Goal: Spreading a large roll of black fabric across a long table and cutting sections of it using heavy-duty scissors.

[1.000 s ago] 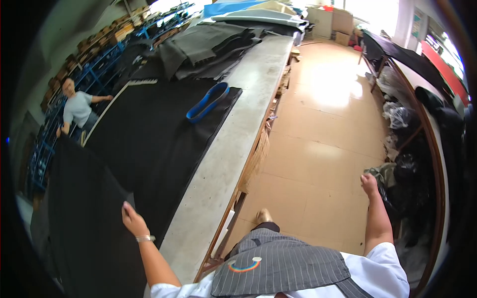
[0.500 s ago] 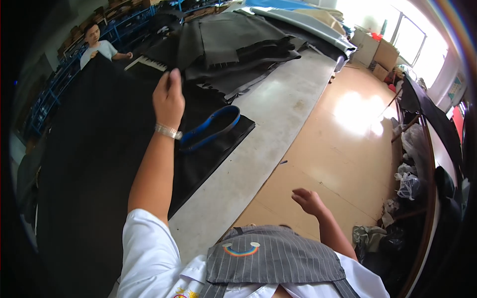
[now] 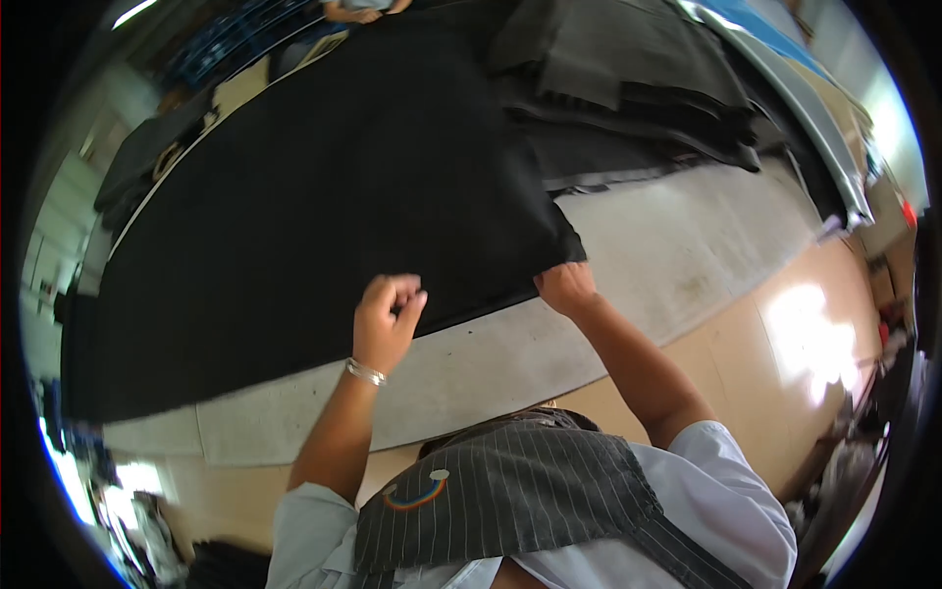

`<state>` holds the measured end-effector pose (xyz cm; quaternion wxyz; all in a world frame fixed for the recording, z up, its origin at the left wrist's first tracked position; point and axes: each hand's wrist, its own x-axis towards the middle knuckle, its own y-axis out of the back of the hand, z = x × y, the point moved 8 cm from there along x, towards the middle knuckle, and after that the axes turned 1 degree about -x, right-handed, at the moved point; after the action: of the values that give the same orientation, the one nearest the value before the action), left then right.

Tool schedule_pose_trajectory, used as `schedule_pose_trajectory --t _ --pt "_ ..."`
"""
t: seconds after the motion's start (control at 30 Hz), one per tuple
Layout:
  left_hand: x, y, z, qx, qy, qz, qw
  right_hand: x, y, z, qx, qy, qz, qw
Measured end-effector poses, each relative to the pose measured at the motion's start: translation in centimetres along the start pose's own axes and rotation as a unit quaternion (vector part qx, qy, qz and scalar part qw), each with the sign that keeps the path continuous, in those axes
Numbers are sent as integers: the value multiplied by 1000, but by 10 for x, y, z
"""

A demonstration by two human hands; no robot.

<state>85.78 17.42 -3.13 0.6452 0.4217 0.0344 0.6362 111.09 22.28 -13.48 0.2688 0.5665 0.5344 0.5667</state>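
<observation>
A large black sheet [image 3: 324,196], fabric or leather-like, spreads over the pale table [image 3: 677,236]. At its near right corner my right hand [image 3: 569,288] is closed, the fingers gripping the edge. My left hand [image 3: 383,324], with a bracelet on the wrist, is over the sheet's near edge to the left. Its fingers are loosely curled and somewhat blurred, with a gap between thumb and fingers and nothing visible in them.
Stacked dark grey and black sheets [image 3: 648,88] lie at the far right, beside a long silver-grey roll [image 3: 800,118]. Across the table a person's hands [image 3: 368,16] show at the top edge. Tan floor [image 3: 726,324] lies to the right.
The view has turned left. My right hand has come from above the floor to the sheet's corner and grips it. My left hand has moved nearer. The blue loop no longer shows.
</observation>
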Motion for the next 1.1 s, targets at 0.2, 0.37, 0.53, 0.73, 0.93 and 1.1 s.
schedule_pose_trajectory --t 0.2,0.37,0.53,0.73,0.93,1.1 --pt "-108 -32 -34 103 155 -37 982 40 -43 -13 83 88 -133 984" --pt "-91 -69 -30 166 72 11 983 61 -55 -54 31 155 -166 973" --pt "-71 -76 -60 246 73 -27 966 55 -33 -40 93 169 -72 979" --pt "-57 -72 -84 226 65 -116 965 17 24 38 97 105 65 988" --pt "-40 -72 -90 171 116 -161 965 -42 59 133 8 -32 80 996" --pt "-51 -82 -90 157 101 -213 959 -70 50 156 -69 -102 -9 992"
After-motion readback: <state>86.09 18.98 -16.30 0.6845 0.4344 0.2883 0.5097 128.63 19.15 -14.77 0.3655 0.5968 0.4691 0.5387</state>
